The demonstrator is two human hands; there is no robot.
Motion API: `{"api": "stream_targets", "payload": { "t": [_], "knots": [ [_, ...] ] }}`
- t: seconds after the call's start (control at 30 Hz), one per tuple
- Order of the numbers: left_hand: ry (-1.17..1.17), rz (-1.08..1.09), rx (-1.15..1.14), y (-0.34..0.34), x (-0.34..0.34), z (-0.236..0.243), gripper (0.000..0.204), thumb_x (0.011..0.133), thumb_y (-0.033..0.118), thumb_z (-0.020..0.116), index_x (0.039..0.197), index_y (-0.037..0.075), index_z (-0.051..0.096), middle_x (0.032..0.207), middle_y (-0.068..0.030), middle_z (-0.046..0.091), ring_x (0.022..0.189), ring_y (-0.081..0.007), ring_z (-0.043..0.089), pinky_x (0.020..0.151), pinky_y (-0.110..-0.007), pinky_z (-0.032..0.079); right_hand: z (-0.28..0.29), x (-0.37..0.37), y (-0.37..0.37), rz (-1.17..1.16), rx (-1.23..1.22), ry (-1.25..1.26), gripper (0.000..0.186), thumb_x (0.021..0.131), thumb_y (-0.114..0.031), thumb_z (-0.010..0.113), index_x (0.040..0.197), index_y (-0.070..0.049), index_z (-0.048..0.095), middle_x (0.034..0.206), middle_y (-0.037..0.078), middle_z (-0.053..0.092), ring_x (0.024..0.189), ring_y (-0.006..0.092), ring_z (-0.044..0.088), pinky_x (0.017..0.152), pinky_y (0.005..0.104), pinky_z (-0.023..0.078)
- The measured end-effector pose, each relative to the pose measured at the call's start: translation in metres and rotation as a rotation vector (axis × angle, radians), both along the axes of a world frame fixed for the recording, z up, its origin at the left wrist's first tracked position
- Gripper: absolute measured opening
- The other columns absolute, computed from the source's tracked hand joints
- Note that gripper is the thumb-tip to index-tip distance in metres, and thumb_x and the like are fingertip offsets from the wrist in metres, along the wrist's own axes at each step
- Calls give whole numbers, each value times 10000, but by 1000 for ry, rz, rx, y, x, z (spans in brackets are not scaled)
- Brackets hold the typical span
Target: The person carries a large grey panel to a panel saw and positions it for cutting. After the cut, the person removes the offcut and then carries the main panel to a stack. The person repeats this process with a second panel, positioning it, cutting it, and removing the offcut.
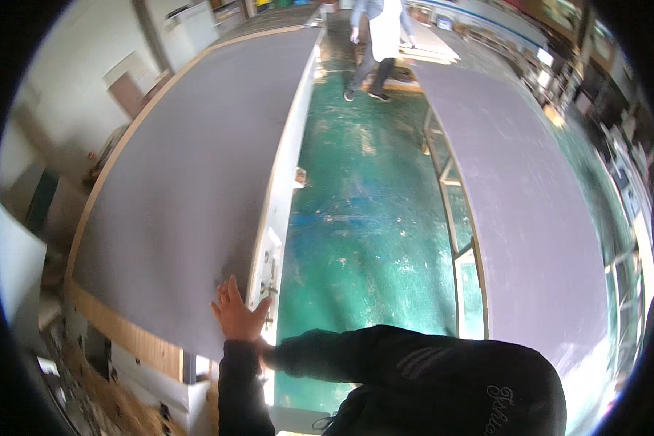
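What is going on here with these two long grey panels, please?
The left hand is spread open at the near right edge of the left panel. The right hand is mostly hidden behind the left sleeve. A co-worker in a white apron stands beside the far end of the right panel.

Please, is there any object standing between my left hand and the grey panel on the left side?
Nothing visible does. The left hand is spread over the near right part of the grey panel, whose surface ahead of it looks bare. The right hand, partly hidden, is near the left wrist.
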State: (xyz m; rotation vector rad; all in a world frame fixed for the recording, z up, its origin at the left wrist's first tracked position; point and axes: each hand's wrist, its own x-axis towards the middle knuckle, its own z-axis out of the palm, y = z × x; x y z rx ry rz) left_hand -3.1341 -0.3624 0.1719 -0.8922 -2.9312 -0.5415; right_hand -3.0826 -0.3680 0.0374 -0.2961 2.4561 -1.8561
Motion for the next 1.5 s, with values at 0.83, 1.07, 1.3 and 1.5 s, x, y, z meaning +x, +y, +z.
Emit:
{"api": "stream_targets", "payload": {
  "t": [0.83,1.07,1.3,1.5],
  "knots": [
    [181,683,-56,346,-213,23,612,917,343,612,1364,-54,479,1349,-258,536,1251,-413,504,1078,-453,391,16,-74,837,-695,-199,-168,262,861,-275,678,875,-14,696,743,81,698,638,172,655,607,355,511],
    [237,223,387,646,-415,8,577,904,290,662,1355,-26,488,1357,-237,538,1263,-387,497,1078,-464,379,46,-242,1017,-705,-57,-123,304,886,-283,671,998,0,672,801,108,674,746,246,647,695,373,507],
    [176,109,272,911,-600,17,606,896,375,648,1343,1,482,1274,-229,574,1186,-401,530,1017,-495,404,105,-384,1191,-846,9,-48,314,918,-286,643,1053,-3,664,988,159,685,916,296,667,812,392,521],
    [78,449,105,1021,-675,-12,717,907,471,588,1428,18,396,1396,-215,493,1311,-376,450,1107,-519,302,103,-585,1324,-748,110,273,297,918,-254,658,1078,-4,641,1048,178,671,994,324,648,853,404,514]
  ]
}}
